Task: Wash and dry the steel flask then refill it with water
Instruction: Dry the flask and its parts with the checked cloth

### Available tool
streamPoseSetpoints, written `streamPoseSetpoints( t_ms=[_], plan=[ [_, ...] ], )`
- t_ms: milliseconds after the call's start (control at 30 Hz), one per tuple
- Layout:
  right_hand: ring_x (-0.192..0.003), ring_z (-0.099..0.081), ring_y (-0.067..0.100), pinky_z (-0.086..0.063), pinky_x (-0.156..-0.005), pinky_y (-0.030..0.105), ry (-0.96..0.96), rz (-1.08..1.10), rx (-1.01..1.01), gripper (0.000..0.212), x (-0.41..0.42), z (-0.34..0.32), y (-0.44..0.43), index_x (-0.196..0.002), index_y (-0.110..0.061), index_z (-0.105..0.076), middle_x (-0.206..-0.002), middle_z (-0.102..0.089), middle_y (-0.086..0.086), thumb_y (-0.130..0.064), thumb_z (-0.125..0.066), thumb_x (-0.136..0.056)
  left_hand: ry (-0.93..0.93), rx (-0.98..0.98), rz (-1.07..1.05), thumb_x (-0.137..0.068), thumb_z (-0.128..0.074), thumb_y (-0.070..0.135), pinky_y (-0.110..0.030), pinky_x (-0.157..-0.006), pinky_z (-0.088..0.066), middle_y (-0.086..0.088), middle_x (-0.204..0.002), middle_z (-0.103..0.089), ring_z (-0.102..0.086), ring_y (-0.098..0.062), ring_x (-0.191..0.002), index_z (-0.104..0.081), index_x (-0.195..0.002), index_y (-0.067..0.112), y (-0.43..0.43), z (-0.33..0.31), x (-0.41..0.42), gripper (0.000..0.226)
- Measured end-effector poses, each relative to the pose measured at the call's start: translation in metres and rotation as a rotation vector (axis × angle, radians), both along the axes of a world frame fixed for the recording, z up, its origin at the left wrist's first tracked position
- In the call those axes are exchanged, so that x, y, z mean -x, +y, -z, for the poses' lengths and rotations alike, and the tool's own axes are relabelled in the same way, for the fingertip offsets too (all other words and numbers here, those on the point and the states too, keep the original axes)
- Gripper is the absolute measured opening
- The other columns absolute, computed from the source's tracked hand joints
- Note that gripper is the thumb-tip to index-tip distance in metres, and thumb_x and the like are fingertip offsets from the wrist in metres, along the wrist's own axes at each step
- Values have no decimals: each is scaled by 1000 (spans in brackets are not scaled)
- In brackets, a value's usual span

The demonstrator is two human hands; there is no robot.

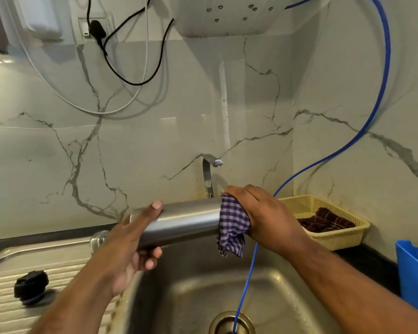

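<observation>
Clutter rings the work: a thin blue tube (246,283) hangs from the wall, passes the right wrist and drops into the round drain (223,324) of the stainless-steel sink basin (191,292). A curved steel tap (207,175) stands just behind. At the right, a cream mesh plastic basket (333,239) holding a dark checked rag (326,221) sits near a blue plastic tub (413,273). A black round cap (31,286) lies on the ribbed steel drainboard (0,317) at the left. The brushed-steel cylindrical flask (186,220), smooth and matte, is held level above the basin. The left hand (128,247) grips one end, thumb on top and fingers curled beneath. The right hand (263,213) clamps a purple-and-white checked cloth (232,225) around the other end. Open space lies beneath the flask, down to the basin floor.
</observation>
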State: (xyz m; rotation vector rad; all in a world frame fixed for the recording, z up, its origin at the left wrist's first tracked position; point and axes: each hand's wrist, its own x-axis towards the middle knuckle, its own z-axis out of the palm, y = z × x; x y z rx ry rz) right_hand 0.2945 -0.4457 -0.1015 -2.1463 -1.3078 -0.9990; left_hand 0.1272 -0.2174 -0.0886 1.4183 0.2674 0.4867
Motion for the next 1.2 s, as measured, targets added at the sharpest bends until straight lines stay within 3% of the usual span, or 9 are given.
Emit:
streamPoseSetpoints(
  t_ms=[200,333,400,500,667,833,1000,1100,1200],
  plan=[
    [-101,-63,-12,-46,-90,5,656,-221,50,71,-3,-8,-18,-126,-30,-62,-104,-70,-25,-12,-94,-65,-152,-309,19,-60,-81,64,-29,-48,-47,-20,-102,-60,-56,-27,-59,-59,-118,29,11,-1,5,71],
    [-79,-73,1,-57,-75,14,1133,-524,-607,41,7,-3,-15,-95,-14,-69,-79,-78,-12,-20,-92,-61,-155,20,28,-67,-88,56,-26,-46,-47,-22,-105,-56,-56,-24,-62,-54,-126,11,4,12,-5,82],
    [-90,-75,12,-59,-75,18,1274,-653,-836,82,6,3,2,-101,-10,-71,-93,-80,-1,-45,-102,-33,-166,105,63,-75,-86,49,-26,-44,-47,-22,-101,-56,-56,-23,-62,-54,-127,6,-3,17,-11,75],
    [-100,-73,16,-59,-89,36,1404,-770,-1065,121,6,-3,15,-118,-8,-67,-109,-77,7,-51,-103,-11,-134,110,112,-77,-85,48,-29,-44,-46,-22,-98,-58,-57,-24,-62,-55,-128,3,-15,19,-14,74],
    [-92,-75,26,-55,-92,52,1431,-951,-973,79,15,-18,-2,-92,-15,-83,-105,-76,13,-44,-105,-22,119,247,291,-79,-79,54,-20,-34,-34,-26,-88,-62,-43,-19,-42,-60,-122,5,-28,20,-11,69],
    [-126,-58,45,-43,-111,59,1446,-947,-1002,84,15,-21,-4,-108,-7,-75,-134,-61,29,-35,-104,-35,320,545,438,-74,-73,59,-17,-25,-29,-22,-63,-54,-36,-13,-27,-51,-113,-7,-40,26,-15,79],
    [-81,-69,31,-55,-86,50,1426,-765,-1164,24,21,-38,-7,-86,-11,-73,-81,-75,12,-29,-82,-73,-22,148,153,-73,-75,69,-24,-36,-37,-17,-89,-65,-46,-16,-45,-61,-120,18,-56,31,-23,71],
    [-74,-69,28,-59,-76,47,1552,-701,-1240,22,19,-34,-6,-91,-13,-70,-77,-72,11,-32,-75,-82,-172,-584,-94,-59,-75,77,-23,-64,-59,23,-104,-64,-66,1,-81,-51,-116,50,-49,30,-20,68],
    [-68,-70,25,-59,-61,40,1531,-723,-1262,24,17,-32,-9,-94,-13,-70,-75,-73,9,-31,-76,-79,-173,-599,-66,-55,-84,72,-21,-69,-58,29,-108,-60,-66,-1,-89,-51,-118,55,-44,31,-17,73]
  ],
)
